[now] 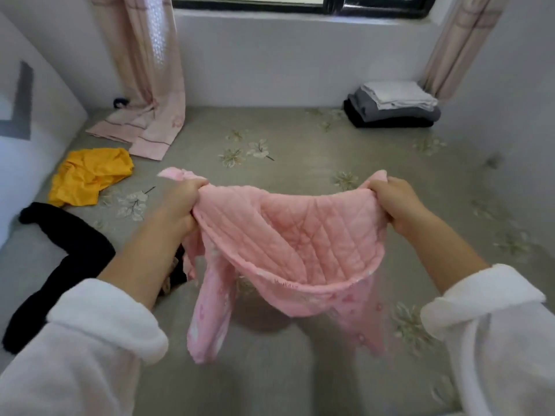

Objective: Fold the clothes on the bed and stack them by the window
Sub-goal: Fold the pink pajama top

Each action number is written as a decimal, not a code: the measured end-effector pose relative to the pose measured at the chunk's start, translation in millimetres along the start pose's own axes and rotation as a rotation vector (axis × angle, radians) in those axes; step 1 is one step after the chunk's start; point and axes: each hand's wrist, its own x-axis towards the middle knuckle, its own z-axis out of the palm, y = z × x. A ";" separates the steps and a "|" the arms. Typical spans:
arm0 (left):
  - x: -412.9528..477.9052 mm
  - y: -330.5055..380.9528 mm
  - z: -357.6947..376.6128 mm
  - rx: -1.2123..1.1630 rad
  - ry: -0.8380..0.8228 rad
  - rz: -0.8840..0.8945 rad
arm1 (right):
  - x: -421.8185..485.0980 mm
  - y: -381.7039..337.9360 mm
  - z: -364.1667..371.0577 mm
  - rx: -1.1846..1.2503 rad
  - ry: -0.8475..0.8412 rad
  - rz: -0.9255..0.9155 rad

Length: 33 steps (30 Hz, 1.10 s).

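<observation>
Bare bed [300,139] lies open between the held pink quilted garment [300,235] and the folded stack [393,105] at far right. Yellow garment [90,175] and black garment [60,265] crowd the left side.

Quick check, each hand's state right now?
Left hand: closed, gripping one end of the pink quilted garment.
Right hand: closed, gripping the other end of it.

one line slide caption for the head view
A pink quilted garment gripped by left hand and right hand over the bed; yellow garment and black garment lie unfolded, folded stack by the window
</observation>
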 end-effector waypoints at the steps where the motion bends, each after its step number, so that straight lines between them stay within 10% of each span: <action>1: -2.8 12.5 15.3 -0.029 0.016 0.084 | 9.7 -7.7 -12.8 0.013 0.017 -0.069; 11: -35.5 -68.6 51.0 0.023 0.391 0.153 | 40.2 48.4 -64.9 0.005 -0.004 -0.280; 23: -59.3 -303.4 38.5 0.298 0.349 -0.559 | 21.3 318.7 -17.9 -0.353 -0.099 0.548; 29: -32.1 -277.4 32.2 0.224 0.467 -0.389 | 30.3 289.0 -15.6 -0.348 -0.003 0.357; 33: -27.6 -242.5 55.7 0.677 0.374 0.053 | 21.4 235.9 -8.4 -0.342 0.035 -0.091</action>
